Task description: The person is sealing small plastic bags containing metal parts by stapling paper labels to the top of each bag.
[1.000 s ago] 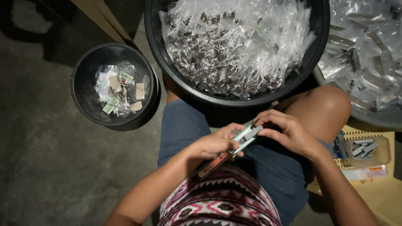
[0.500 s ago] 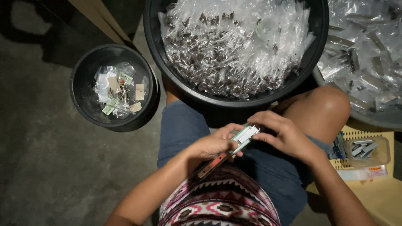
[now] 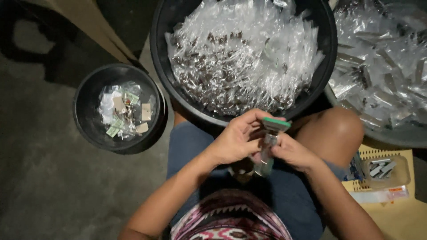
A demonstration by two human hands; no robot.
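Sitting on the floor with both hands together over my lap. My left hand (image 3: 235, 142) and right hand (image 3: 291, 153) are both closed around a small clear packet (image 3: 267, 155) with a green card top (image 3: 275, 123), held upright just in front of the big black tub (image 3: 178, 95) full of plastic packets (image 3: 242, 53). A smaller black bucket (image 3: 86, 120) with scraps sits off to my left, and a yellow basket (image 3: 376, 153) is by my right knee.
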